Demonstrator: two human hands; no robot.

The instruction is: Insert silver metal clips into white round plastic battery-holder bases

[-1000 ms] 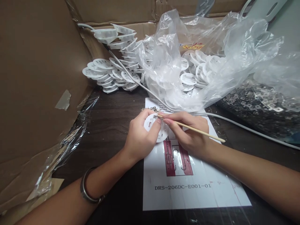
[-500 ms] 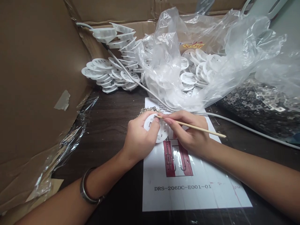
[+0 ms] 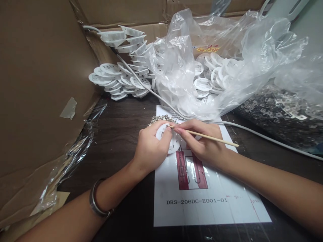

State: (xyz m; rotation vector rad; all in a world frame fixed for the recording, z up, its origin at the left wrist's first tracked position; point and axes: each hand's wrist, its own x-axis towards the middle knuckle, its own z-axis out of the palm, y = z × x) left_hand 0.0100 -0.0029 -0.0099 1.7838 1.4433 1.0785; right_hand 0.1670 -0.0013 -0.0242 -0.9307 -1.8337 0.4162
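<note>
My left hand (image 3: 152, 144) is closed around a round white plastic disc (image 3: 174, 145), its thumb lying across the face. Between the thumb and fingers of my right hand (image 3: 202, 136) is a thin wooden stick (image 3: 214, 137), slanting down to the right. The stick's tip meets the disc near its upper edge, beside my left thumb. What lies right under the tip is too small to make out. A small heap of shiny metal pieces (image 3: 163, 119) sits just beyond my left hand. Under both hands lies a printed sheet (image 3: 191, 213) with a red diagram.
White discs (image 3: 111, 79) are piled at the back left, and more lie in a clear plastic bag (image 3: 176, 84). Another bag of flat metal pieces (image 3: 275, 111) stands at the right. A white cable (image 3: 252, 130) crosses the dark table. Cardboard (image 3: 37, 84) walls the left.
The stick and my right hand have shifted slightly to the left. My left hand keeps the disc in nearly the same place.
</note>
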